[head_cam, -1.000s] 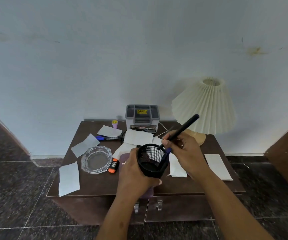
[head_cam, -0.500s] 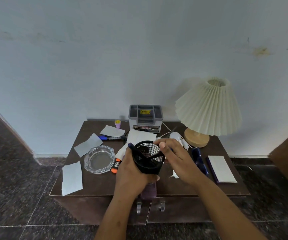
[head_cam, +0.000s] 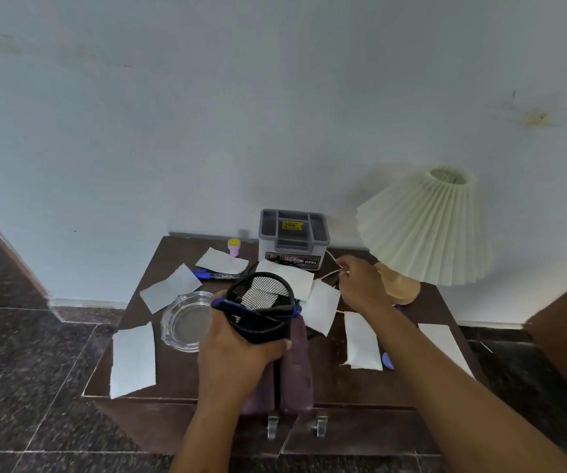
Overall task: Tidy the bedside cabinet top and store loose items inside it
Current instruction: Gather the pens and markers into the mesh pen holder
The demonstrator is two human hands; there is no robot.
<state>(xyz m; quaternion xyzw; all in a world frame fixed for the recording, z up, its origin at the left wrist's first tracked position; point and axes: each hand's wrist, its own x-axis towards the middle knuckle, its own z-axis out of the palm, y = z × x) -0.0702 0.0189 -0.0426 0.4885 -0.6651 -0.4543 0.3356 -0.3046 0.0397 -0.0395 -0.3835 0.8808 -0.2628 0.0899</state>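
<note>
Ok, I'm gripping the black mesh pen cup (head_cam: 258,327) w/ my L hand (head_cam: 237,353), fingers + thumb wrapping its wall, holding it tilted above the cabinet top (head_cam: 326,377), front-centre, over a purple case (head_cam: 297,370). Pens are lying slanted inside, a blue pen (head_cam: 220,303) poking over the rim. My R hand (head_cam: 364,285) is reaching to the back beside the lamp base (head_cam: 401,288), fingertips curling at the white cord (head_cam: 329,257); can't tell if I'm pinching it. Glass ashtray (head_cam: 183,319) is sitting just left of the cup. Paper scraps (head_cam: 133,360) are lying scattered; blue marker (head_cam: 217,275) + grey organiser box (head_cam: 292,237) are sitting at the rear.
</note>
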